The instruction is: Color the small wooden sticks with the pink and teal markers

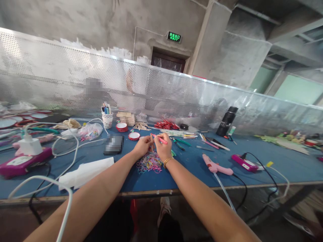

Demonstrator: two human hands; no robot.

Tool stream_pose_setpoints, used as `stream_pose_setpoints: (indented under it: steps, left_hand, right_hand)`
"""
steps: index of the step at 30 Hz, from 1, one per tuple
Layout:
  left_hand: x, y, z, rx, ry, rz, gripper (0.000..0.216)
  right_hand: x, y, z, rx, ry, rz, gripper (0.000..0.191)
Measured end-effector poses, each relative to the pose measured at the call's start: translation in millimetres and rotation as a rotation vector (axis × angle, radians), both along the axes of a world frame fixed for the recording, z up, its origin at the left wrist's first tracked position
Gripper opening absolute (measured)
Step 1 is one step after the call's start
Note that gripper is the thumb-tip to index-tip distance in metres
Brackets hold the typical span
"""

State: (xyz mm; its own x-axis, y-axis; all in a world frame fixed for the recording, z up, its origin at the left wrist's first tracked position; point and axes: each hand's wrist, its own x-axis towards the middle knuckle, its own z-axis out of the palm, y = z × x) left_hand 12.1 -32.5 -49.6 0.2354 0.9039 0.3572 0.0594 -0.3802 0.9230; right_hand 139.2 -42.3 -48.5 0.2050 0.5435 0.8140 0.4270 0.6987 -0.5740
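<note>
Where the grey concrete wall (75, 20) rises at the back, a perforated metal screen (148, 84) runs across in front of it. Blue table (186, 173) below, cluttered along its far side. Black flask (227, 121) stands at right, near the screen. White sheet (88, 172), folded, lies by the left forearm; pink glue gun (215, 167) lies well to the right of the hands, a purple power strip (244, 163) beyond it.

Left hand (143, 147): fingers pinched on what looks like a tan stick, mostly covered by the fingers. Right hand (163, 148): closed in a writing-like grip around a pink pen, gold bracelet (168, 162) at the wrist. Both hands nearly meet above the near-middle of the table.

Heap of coloured bands (149, 164) on the table, directly under the hands. Pliers (178, 144) just beside the right hand.

Pink pen (163, 139) slants between the hands, its left end close to the tan stick (152, 145); contact cannot be told. Stick stands roughly upright over the bands.
</note>
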Motion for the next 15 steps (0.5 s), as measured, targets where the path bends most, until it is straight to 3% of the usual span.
stream_pose_setpoints:
  steps: [15]
  left_hand:
    - [-0.1, 3.8, -2.5, 0.027, 0.011, 0.000, 0.018]
  right_hand:
    - [-2.3, -8.0, 6.1, -0.006, -0.020, 0.045, 0.020]
